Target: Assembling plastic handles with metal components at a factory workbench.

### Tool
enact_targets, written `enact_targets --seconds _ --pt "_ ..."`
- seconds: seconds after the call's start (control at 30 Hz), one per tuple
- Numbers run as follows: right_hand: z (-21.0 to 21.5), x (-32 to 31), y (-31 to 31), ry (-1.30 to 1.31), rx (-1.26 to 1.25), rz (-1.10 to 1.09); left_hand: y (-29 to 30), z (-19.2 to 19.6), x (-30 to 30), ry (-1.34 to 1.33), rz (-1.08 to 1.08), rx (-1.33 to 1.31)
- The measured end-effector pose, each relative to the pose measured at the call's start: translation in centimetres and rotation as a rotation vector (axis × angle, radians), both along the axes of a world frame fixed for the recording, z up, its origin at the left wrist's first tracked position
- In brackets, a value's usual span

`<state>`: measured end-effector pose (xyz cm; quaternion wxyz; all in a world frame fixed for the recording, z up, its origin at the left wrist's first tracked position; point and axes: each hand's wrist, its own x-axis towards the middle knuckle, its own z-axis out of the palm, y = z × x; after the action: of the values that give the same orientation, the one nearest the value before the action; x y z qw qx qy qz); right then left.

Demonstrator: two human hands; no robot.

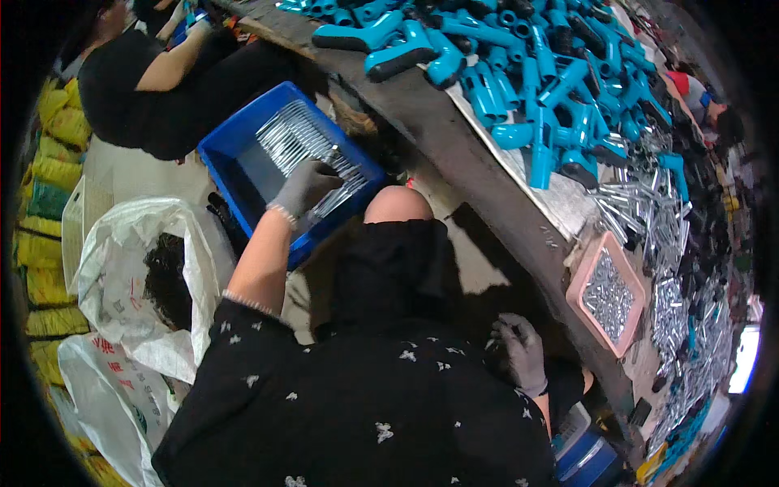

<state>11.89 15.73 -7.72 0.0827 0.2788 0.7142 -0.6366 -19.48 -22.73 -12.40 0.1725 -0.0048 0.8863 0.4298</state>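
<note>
My left hand (pixel 307 187), in a grey glove, reaches into a blue plastic tray (pixel 231 191). Its fingers are curled together over shiny metal rods (pixel 294 134) laid side by side in rows; whatever lies between the fingertips is hidden. Lower right, beside my knee, is my right hand (pixel 523 355), also gloved in grey. Its fingers are bent inward, and I cannot make out what they hold, if anything.
Teal, black-tipped tool handles (pixel 560 97) are heaped on the workbench (pixel 422 126). Nearer lie loose metal tubes (pixel 641 203) and a pink tray (pixel 574 296) of small metal parts. A white woven sack (pixel 122 235) stands left. Another person (pixel 130 89) sits beyond the blue tray.
</note>
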Motion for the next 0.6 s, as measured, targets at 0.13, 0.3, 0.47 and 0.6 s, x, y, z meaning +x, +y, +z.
enact_targets --seconds 0.13,0.3,0.47,0.6 --pt "4.2 -2.2 -0.7 0.201 0.272 0.348 4.0 9.2 6.0 -0.133 0.014 0.418" --pt "7.9 -7.5 -3.9 0.568 0.390 0.347 10.8 14.9 12.5 -0.235 -0.419 0.372" --pt "6.1 -4.1 -2.7 0.479 0.293 0.445 15.9 11.9 15.7 0.223 -0.947 0.390" --pt "3.7 1.2 0.2 0.475 0.343 0.287 20.7 11.5 17.7 -0.295 -0.953 0.200"
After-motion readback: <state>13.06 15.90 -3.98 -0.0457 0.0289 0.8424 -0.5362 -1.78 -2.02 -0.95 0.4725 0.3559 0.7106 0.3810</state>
